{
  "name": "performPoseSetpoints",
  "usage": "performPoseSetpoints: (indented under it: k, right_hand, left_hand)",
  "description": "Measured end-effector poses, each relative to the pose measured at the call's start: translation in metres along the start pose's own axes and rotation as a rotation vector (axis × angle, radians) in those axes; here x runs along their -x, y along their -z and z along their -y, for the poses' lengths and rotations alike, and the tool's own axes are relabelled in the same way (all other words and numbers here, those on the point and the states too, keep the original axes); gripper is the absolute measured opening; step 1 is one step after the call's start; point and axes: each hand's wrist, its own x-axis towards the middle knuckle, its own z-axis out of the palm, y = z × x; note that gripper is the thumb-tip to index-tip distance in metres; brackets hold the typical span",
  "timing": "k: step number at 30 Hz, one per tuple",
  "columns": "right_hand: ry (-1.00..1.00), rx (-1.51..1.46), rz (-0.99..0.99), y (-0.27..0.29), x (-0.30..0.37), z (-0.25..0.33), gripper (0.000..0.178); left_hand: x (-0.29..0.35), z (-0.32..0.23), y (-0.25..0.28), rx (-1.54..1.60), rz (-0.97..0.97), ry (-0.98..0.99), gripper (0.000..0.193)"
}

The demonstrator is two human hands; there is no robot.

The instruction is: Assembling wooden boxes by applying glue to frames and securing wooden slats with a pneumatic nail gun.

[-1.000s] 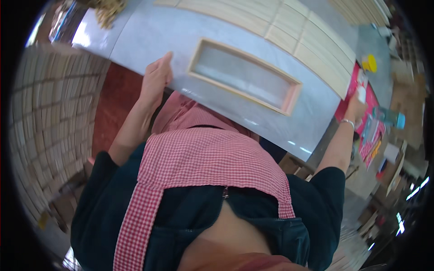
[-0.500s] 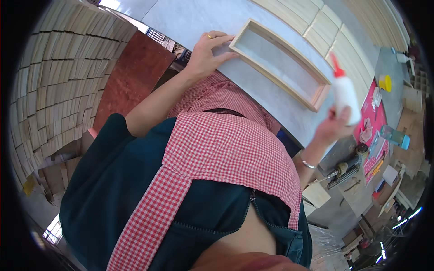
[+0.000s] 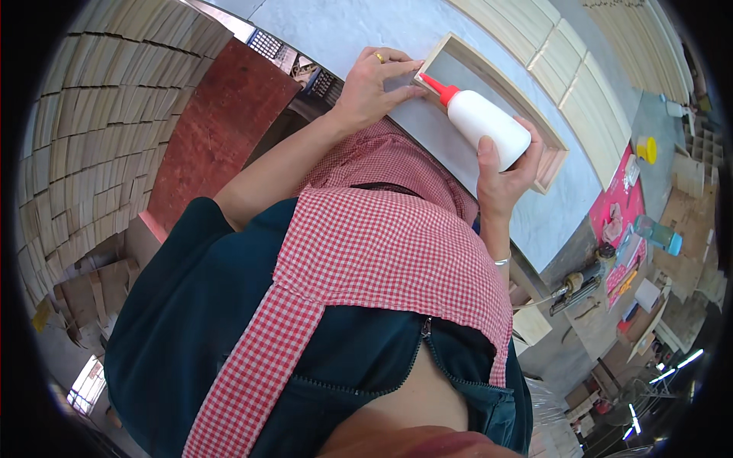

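Observation:
A shallow rectangular frame of pale wood [image 3: 551, 166] lies on the grey-white tabletop [image 3: 561, 217] in front of me. My left hand [image 3: 376, 90] pinches its left end, with the thumb and forefinger at the corner. In my right hand [image 3: 513, 169] is a white glue bottle [image 3: 489, 128], tilted over the frame. Its red nozzle [image 3: 440, 89] points left, and the tip is at the frame's left end, close to my left fingertips. Whether the tip touches the wood I cannot tell. The bottle hides part of the near rail.
Pale wooden boards [image 3: 561, 61] lie in rows beyond the frame. At the right are a yellow tub [image 3: 646, 149], a pink sheet [image 3: 620, 191], a blue-capped clear bottle [image 3: 658, 234] and an air tool [image 3: 576, 282]. Stacked wood [image 3: 107, 114] and a reddish board [image 3: 221, 130] stand left.
My right hand has brought the glue bottle leftward over the frame and tipped its nozzle to the left end. The frame and my left hand appear slightly farther right in view.

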Motion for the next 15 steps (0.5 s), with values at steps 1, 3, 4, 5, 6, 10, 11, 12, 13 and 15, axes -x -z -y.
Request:
performPoseSetpoints:
  k: [1, 3, 4, 5, 6, 10, 11, 12, 13, 15]
  right_hand:
    - [0.027, 0.012, 0.003, -0.001, -0.001, 0.001, 0.061]
    - [0.080, 0.035, 0.008, -0.002, -0.003, 0.001, 0.061]
    - [0.080, 0.038, 0.008, -0.002, -0.005, 0.001, 0.061]
    - [0.107, 0.062, 0.005, -0.003, -0.007, 0.000, 0.062]
    - [0.135, 0.086, 0.002, -0.003, -0.008, 0.000, 0.062]
    - [0.216, 0.154, -0.011, -0.005, -0.018, -0.003, 0.062]
    - [0.243, 0.174, -0.015, -0.005, -0.022, -0.004, 0.062]
    - [0.270, 0.195, -0.019, -0.005, -0.026, -0.005, 0.062]
    - [0.297, 0.215, -0.023, -0.005, -0.030, -0.006, 0.062]
    - [0.323, 0.230, -0.039, -0.006, -0.039, -0.008, 0.062]
  left_hand:
    - [0.000, 0.000, 0.000, -0.002, -0.003, -0.003, 0.042]
    - [0.000, -0.001, 0.000, -0.007, -0.009, -0.008, 0.042]
    - [-0.001, -0.001, 0.000, -0.005, -0.009, -0.008, 0.042]
    - [-0.001, -0.001, 0.000, 0.003, -0.010, -0.004, 0.042]
    - [-0.001, -0.001, 0.000, 0.010, -0.010, -0.001, 0.042]
    - [-0.001, -0.003, 0.000, 0.028, -0.009, 0.011, 0.042]
    - [-0.001, -0.004, 0.001, 0.031, -0.007, 0.018, 0.042]
    - [-0.001, -0.004, 0.001, 0.034, -0.005, 0.025, 0.042]
    - [-0.001, -0.005, 0.001, 0.037, -0.004, 0.031, 0.042]
    - [-0.001, -0.005, 0.001, 0.036, 0.000, 0.030, 0.042]
